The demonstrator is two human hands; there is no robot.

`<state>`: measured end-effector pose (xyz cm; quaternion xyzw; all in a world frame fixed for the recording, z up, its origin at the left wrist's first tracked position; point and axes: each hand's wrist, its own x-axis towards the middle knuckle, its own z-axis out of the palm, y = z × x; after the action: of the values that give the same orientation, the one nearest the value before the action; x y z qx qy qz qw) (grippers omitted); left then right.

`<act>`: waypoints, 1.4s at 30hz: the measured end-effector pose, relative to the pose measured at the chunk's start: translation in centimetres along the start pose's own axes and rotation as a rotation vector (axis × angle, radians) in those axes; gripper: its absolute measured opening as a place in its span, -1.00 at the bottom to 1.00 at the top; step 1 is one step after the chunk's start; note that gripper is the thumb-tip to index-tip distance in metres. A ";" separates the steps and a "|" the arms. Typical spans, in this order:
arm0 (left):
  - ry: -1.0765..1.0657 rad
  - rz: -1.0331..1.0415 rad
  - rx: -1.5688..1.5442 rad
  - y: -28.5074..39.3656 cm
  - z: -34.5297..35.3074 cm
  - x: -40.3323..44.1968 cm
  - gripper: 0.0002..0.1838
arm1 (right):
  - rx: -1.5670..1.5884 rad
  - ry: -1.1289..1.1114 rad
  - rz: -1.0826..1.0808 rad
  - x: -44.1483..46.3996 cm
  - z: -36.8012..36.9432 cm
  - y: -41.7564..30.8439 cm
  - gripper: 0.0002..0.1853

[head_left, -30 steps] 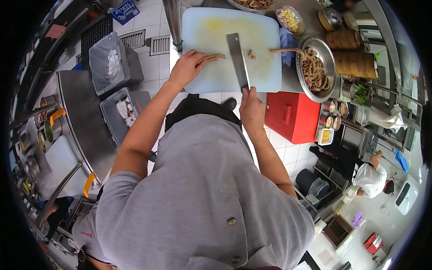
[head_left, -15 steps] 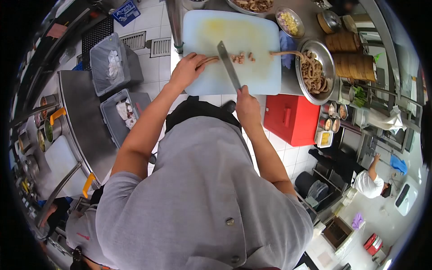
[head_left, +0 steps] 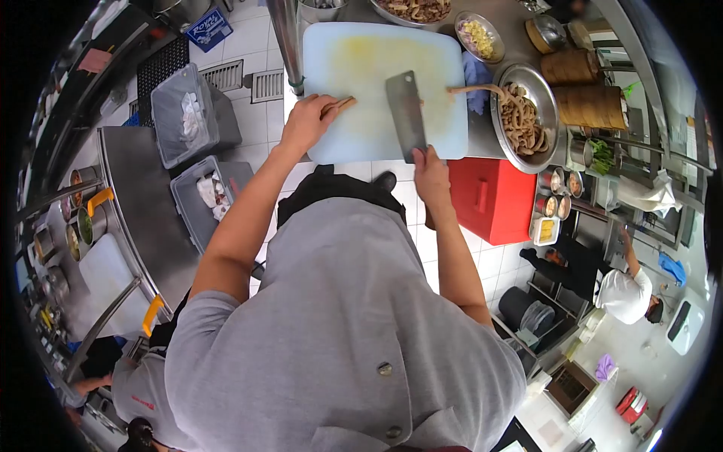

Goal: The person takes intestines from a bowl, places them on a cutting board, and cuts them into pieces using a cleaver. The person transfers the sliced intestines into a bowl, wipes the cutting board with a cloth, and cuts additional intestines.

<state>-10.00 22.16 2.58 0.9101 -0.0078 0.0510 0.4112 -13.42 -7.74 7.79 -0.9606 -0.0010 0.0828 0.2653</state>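
Note:
My left hand is closed on a short brown strip at the left part of the white cutting board. Gripped in my right hand is the handle of a cleaver, whose broad blade lies over the board's middle, apart from the strip. The blade hides most of what is under it; a small brown bit shows at its right edge. A long brown strand runs from the board's right side, over a blue cloth, into a metal bowl of brown strips.
Behind the board are a bowl of yellow and purple pieces and another bowl. Bamboo steamers stand at the right. Below the counter is a red box. One person is at the far right, another at lower left.
The cleaver has moved right and turned to show its broad face, covering most of the small cut pieces. My left hand has stayed at the left, and the strip's visible end is shorter.

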 end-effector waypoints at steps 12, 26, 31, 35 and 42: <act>0.005 0.138 -0.331 7.9 0.0 5.4 -0.78 | 0.064 0.067 0.101 -0.5 -1.5 2.7 -0.53; -0.170 0.334 0.125 2.7 7.5 4.5 -0.65 | -0.035 0.023 0.123 -0.9 -2.8 0.8 -0.70; -0.097 0.347 0.164 3.6 5.6 3.1 -0.56 | -0.114 0.006 0.074 -1.4 -1.3 0.5 -0.74; -0.126 0.316 0.206 3.2 3.8 1.9 -0.55 | -0.176 0.013 0.044 -2.0 -1.7 -1.0 -0.77; -0.130 0.327 0.217 2.0 3.8 1.0 -0.56 | -0.225 -0.073 0.099 -2.5 0.0 -1.2 -0.75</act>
<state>-8.82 18.05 1.70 0.9370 -0.1764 0.0587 0.2957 -15.84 -6.82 8.82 -0.9795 0.0274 0.1303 0.1512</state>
